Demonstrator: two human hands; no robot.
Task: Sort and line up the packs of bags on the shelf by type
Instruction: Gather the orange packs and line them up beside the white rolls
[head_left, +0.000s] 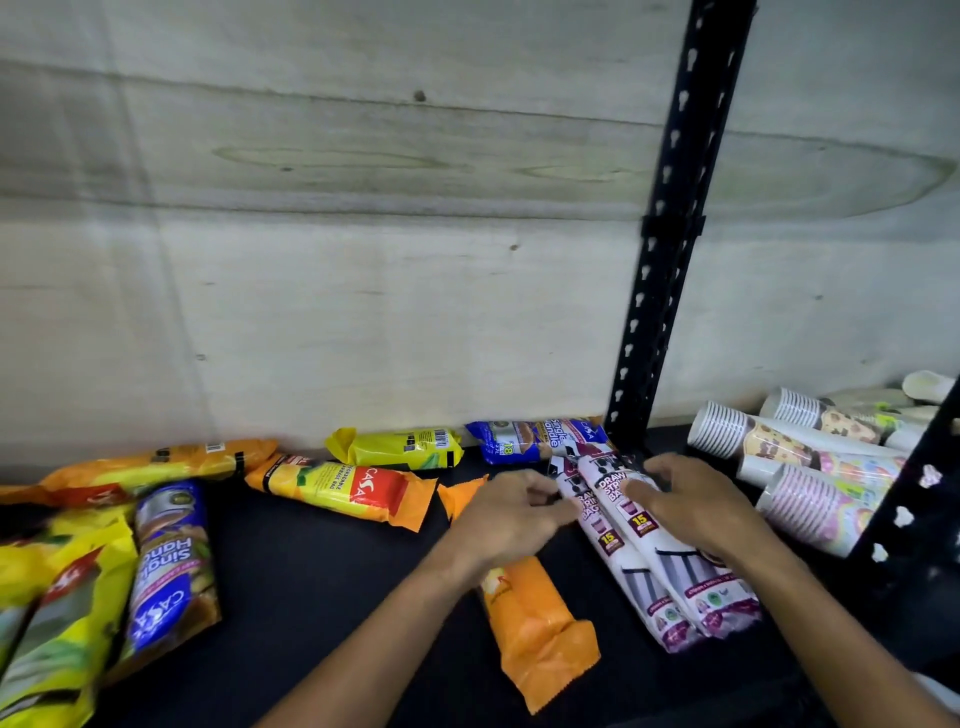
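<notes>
Two white drawstring-bag packs (670, 577) lie side by side on the black shelf (322, 597), right of centre. My right hand (691, 506) lies on top of them with fingers spread. My left hand (511, 512) touches their left side with curled fingers, over an orange pack (540, 623). A yellow-orange pack (343, 486) lies at centre left, a yellow pack (397, 447) and a blue single-handle pack (535, 439) by the back wall. Another blue pack (169, 566) and several yellow packs (57, 613) lie at left.
Sleeves of stacked paper cups (810, 467) lie at the right, beyond a black perforated upright (665, 249). A second black upright (914, 509) stands at the far right. A plywood wall (363, 234) closes the back of the shelf.
</notes>
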